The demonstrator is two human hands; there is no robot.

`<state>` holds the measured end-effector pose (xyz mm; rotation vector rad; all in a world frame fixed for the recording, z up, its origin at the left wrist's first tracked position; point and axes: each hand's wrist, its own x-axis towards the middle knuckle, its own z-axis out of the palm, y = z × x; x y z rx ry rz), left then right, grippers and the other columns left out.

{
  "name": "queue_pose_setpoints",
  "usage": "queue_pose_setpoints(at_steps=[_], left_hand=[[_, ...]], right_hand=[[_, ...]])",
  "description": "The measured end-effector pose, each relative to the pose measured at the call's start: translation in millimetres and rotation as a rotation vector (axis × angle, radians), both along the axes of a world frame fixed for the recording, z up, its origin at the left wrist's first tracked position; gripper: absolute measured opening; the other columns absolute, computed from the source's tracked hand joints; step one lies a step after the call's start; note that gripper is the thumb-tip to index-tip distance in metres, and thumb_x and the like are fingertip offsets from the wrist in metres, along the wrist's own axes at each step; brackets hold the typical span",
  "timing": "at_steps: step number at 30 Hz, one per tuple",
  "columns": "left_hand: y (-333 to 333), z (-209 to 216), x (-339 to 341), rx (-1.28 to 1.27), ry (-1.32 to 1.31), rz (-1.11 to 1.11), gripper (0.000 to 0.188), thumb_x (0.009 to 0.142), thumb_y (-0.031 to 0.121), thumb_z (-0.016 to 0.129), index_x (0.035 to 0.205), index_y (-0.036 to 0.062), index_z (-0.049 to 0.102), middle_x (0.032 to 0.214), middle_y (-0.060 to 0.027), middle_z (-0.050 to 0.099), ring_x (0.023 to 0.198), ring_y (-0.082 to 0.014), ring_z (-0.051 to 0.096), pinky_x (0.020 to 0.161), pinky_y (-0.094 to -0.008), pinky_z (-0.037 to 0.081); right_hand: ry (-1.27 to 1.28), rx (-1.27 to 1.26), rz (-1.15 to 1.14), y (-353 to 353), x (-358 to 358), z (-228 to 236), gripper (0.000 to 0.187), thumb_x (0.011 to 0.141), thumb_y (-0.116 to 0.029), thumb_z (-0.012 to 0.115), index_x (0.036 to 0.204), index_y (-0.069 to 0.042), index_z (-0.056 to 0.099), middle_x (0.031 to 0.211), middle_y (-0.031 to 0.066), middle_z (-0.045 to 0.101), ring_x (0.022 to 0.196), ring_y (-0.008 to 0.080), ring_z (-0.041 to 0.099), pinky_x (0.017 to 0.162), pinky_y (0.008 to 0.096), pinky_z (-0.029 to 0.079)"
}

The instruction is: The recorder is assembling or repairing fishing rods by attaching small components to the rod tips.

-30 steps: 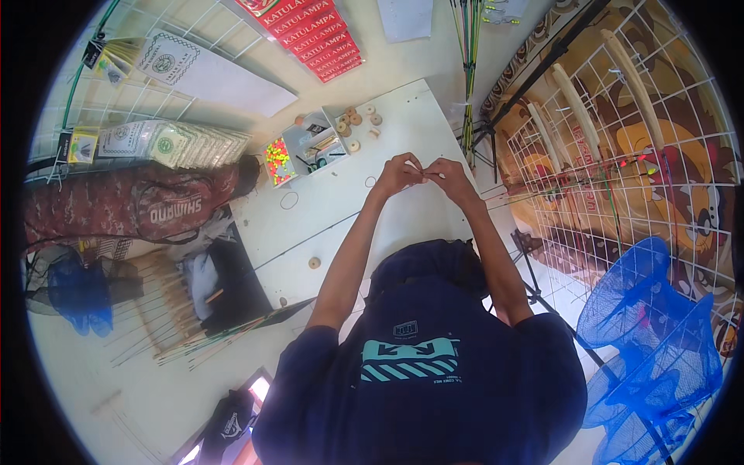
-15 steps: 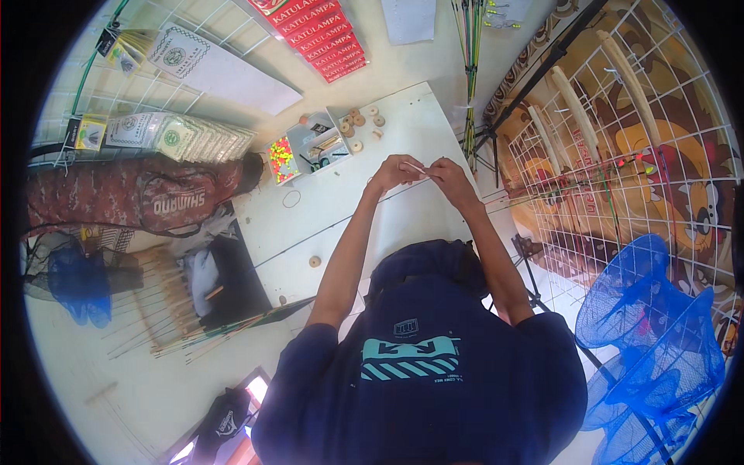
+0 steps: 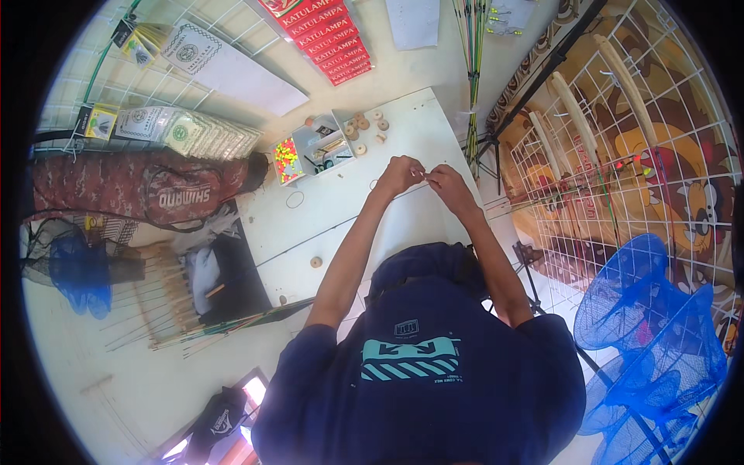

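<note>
Above the white table (image 3: 341,225) my two hands are close together, a small gap between the fingertips. My left hand (image 3: 403,175) is closed, its fingers pinching at a tiny pale piece (image 3: 425,177) too small to name. My right hand (image 3: 448,186), also closed in a pinch, meets the same piece from the other side. Beyond my left hand lie several tan round discs (image 3: 359,122), some with a hole in the middle. A thin loop of line (image 3: 373,185) shows beside my left wrist.
A divided tray (image 3: 339,164) at the far left holds bright yellow and pink beads (image 3: 286,160) and dark-handled scissors (image 3: 327,163). Another loop (image 3: 295,200) and a lone disc (image 3: 316,262) lie on the table. A camouflage bag (image 3: 155,190) is left; blue nets (image 3: 643,325) hang right.
The thin pale strip seen between my hands is now mostly hidden by my fingers. My hands have turned slightly and dropped a little; the view has shifted slightly.
</note>
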<state>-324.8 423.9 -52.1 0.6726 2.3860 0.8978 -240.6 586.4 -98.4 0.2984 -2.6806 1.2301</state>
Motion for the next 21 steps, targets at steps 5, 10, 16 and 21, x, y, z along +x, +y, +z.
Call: queue_pose_setpoints(at_steps=[5,10,16,21], left_hand=[[-5.8,-7.8,4.5,0.063,0.070,0.015,0.014,0.079,0.008,0.068,0.092,0.0038,0.073,0.086,-0.0143,0.072,0.078,-0.0249,0.069,0.073,-0.0338,0.055],[-5.0,-5.9,9.8,0.073,0.050,0.055,0.016,0.080,0.009,0.068,0.095,0.0043,0.073,0.088,-0.0130,0.072,0.078,-0.0229,0.070,0.072,-0.0327,0.055],[-13.1,-16.1,13.9,0.330,-0.118,0.216,0.019,0.082,0.008,0.069,0.100,0.0033,0.073,0.087,-0.0092,0.073,0.070,-0.0137,0.067,0.063,-0.0272,0.053],[-10.0,-19.0,16.9,0.440,-0.338,0.432,0.016,0.084,0.005,0.067,0.097,-0.0011,0.071,0.080,-0.0069,0.071,0.061,-0.0095,0.062,0.052,-0.0231,0.047]], right_hand=[[-0.006,-0.073,0.012,-4.5,-0.3,3.2,0.014,0.083,-0.006,0.066,0.095,-0.001,0.069,0.090,0.0129,0.062,0.087,0.0295,0.061,0.078,0.0381,0.051],[-0.060,-0.114,-0.065,-7.1,5.5,4.8,0.016,0.081,-0.005,0.066,0.096,-0.001,0.069,0.089,0.0123,0.062,0.088,0.0292,0.061,0.079,0.0380,0.050],[-0.027,-0.141,-0.152,-14.8,8.6,5.7,0.017,0.079,-0.005,0.067,0.095,-0.004,0.069,0.088,0.0103,0.061,0.086,0.0271,0.060,0.078,0.0363,0.050],[0.026,-0.143,-0.181,-17.2,8.2,4.4,0.018,0.079,-0.004,0.068,0.097,-0.004,0.069,0.088,0.0104,0.062,0.087,0.0265,0.061,0.077,0.0355,0.051]])
